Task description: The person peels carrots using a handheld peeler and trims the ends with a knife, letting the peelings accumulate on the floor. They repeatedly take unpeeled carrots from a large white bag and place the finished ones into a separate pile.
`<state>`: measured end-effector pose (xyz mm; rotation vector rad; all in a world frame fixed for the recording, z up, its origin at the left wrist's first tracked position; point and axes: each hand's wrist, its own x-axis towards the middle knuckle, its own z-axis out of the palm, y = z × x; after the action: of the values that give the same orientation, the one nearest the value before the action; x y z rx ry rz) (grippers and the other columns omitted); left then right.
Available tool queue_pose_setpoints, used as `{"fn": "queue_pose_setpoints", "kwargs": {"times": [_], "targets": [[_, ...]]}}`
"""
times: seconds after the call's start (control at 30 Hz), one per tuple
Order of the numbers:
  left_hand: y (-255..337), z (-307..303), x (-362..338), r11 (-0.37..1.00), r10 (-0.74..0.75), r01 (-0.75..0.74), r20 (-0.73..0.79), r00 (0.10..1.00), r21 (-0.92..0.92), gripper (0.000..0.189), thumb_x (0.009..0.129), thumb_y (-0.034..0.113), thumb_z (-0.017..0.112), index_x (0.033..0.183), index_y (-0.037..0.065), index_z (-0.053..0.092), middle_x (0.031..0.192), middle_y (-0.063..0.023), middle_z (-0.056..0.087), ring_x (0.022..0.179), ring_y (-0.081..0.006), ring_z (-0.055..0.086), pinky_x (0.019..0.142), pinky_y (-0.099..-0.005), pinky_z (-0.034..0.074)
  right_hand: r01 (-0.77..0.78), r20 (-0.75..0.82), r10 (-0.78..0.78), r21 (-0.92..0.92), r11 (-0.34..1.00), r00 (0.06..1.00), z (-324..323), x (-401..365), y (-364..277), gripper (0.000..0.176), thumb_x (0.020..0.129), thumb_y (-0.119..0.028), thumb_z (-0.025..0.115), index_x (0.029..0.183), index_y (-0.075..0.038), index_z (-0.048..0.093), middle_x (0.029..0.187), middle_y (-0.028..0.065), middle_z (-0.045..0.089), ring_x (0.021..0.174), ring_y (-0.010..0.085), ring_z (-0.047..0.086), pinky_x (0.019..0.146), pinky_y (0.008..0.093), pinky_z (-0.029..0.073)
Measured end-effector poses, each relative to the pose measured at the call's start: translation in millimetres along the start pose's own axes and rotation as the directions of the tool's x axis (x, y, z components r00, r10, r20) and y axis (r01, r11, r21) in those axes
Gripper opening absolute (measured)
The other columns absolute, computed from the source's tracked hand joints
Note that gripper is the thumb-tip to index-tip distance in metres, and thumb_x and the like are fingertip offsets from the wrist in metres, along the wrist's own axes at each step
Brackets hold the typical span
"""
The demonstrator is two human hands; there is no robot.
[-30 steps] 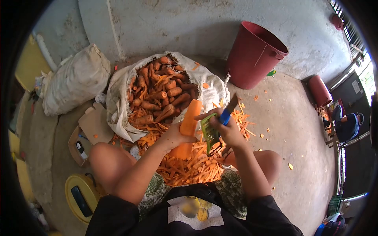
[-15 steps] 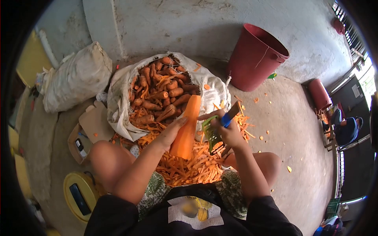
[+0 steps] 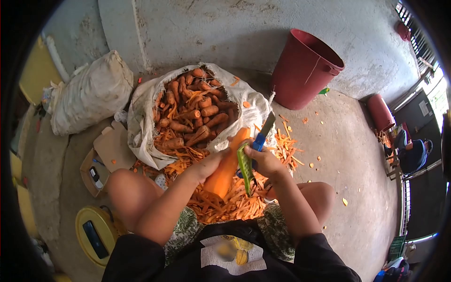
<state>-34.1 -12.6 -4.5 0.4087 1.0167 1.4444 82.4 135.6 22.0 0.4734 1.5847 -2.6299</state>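
Note:
My left hand (image 3: 209, 167) is wrapped round a large peeled carrot (image 3: 224, 176), which slants away from me with its wide end nearer my body. Close by on the right, my right hand (image 3: 268, 163) is closed on a green peeler (image 3: 244, 167) and a blue-handled knife (image 3: 268, 126) together. The knife's blade points up and to the right; the peeler is turned edge-on beside the carrot. Beneath both hands lies a heap of orange peelings (image 3: 230, 207). Just beyond them, an open white sack (image 3: 141, 124) holds many unpeeled carrots (image 3: 195, 115).
A tall red bin (image 3: 300, 70) stands by the wall. A full white sack (image 3: 94, 94) leans at left, near an open cardboard box (image 3: 89, 175). A phone (image 3: 95, 238) lies on a yellow lid (image 3: 84, 218). Another person (image 3: 414, 155) sits far right.
The carrot has tilted and moved slightly down in my left hand. My right hand has rotated, turning the peeler edge-on, and the knife blade has swung to the left.

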Motion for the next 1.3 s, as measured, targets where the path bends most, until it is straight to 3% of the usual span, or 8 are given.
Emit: {"fn": "queue_pose_setpoints", "kwargs": {"times": [0.13,0.27,0.5,0.7,0.87,1.0,1.13,1.3], "targets": [[-2.8,2.1,0.6,0.965,-0.209,0.204,0.016,0.978,0.165,0.061,0.087,0.055,0.026,0.102,0.002,0.052,0.088,-0.0086,0.059,0.075,-0.0169,0.059,0.067,-0.0293,0.048,-0.057,-0.091,0.073,0.164,0.985,0.993,-4.5,16.2,26.8,0.023,0.087,-0.020,0.050,0.105,-0.004,0.050,0.087,0.0030,0.054,0.079,0.0123,0.053,0.069,0.0261,0.044],[21.5,-9.4,-5.5,0.379,-0.094,0.315,-0.303,0.949,0.870,0.063,0.086,0.056,0.030,0.081,-0.001,0.057,0.076,-0.0126,0.059,0.071,-0.0227,0.059,0.063,-0.0341,0.045,-0.091,-0.334,0.177,0.257,0.962,0.926,-38.5,32.1,73.1,0.023,0.087,-0.021,0.051,0.102,-0.004,0.052,0.083,0.0024,0.054,0.074,0.0133,0.053,0.065,0.0278,0.044],[32.0,-31.8,-22.8,0.566,0.139,0.220,-0.355,0.924,0.794,0.043,0.085,0.041,0.046,0.084,-0.001,0.056,0.065,-0.0112,0.059,0.060,-0.0193,0.058,0.059,-0.0324,0.044,-0.313,-0.550,-0.099,-0.603,0.734,0.829,-157.6,46.9,116.0,0.023,0.077,-0.019,0.061,0.093,-0.002,0.057,0.079,0.0090,0.060,0.071,0.0158,0.057,0.059,0.0318,0.047],[35.8,-26.6,-20.6,0.494,0.067,0.178,-0.242,0.968,0.851,0.041,0.087,0.037,0.046,0.094,-0.002,0.054,0.073,-0.0103,0.061,0.063,-0.0167,0.060,0.060,-0.0299,0.046,0.027,-0.192,-0.936,-0.977,0.209,0.295,-251.8,52.2,-222.7,0.019,0.086,-0.026,0.048,0.087,-0.008,0.051,0.068,0.0015,0.052,0.058,0.0102,0.048,0.050,0.0260,0.039],[36.4,-18.1,-18.0,0.376,-0.001,0.234,-0.252,0.968,0.896,0.039,0.087,0.036,0.045,0.094,-0.002,0.053,0.072,-0.0103,0.060,0.063,-0.0159,0.061,0.059,-0.0292,0.047,0.120,-0.300,-0.951,-0.949,0.291,-0.067,-109.9,-13.2,-377.9,0.030,0.082,-0.032,0.052,0.090,-0.005,0.062,0.077,0.0137,0.062,0.070,0.0208,0.060,0.059,0.0332,0.045],[33.2,-22.9,-17.2,0.296,0.073,0.230,-0.262,0.962,0.927,0.038,0.086,0.037,0.046,0.085,0.000,0.054,0.064,-0.0106,0.057,0.058,-0.0195,0.057,0.056,-0.0325,0.044,-0.049,-0.057,-0.993,-0.997,0.053,0.099,-99.7,-5.3,-335.0,0.023,0.083,-0.024,0.052,0.093,-0.005,0.062,0.081,0.0102,0.062,0.071,0.0194,0.059,0.063,0.0333,0.044],[37.2,-22.1,-20.6,0.213,0.065,0.297,-0.317,0.946,0.931,0.038,0.085,0.038,0.046,0.082,0.001,0.055,0.061,-0.0102,0.056,0.056,-0.0209,0.056,0.055,-0.0327,0.043,0.231,-0.191,-0.850,-0.912,0.339,0.491,-60.2,-2.5,-208.2,0.019,0.086,-0.012,0.046,0.099,-0.004,0.056,0.082,0.0061,0.062,0.071,0.0128,0.059,0.063,0.0263,0.047],[15.4,-42.6,-5.9,0.150,0.011,0.362,-0.367,0.930,0.920,0.038,0.086,0.039,0.045,0.091,0.002,0.053,0.070,-0.0082,0.060,0.061,-0.0184,0.059,0.059,-0.0336,0.044,-0.107,-0.567,-0.510,-0.730,0.675,0.647,-131.5,14.3,-67.0,0.017,0.087,-0.020,0.048,0.093,-0.006,0.056,0.077,0.0010,0.056,0.066,0.0078,0.049,0.059,0.0249,0.040]]}}
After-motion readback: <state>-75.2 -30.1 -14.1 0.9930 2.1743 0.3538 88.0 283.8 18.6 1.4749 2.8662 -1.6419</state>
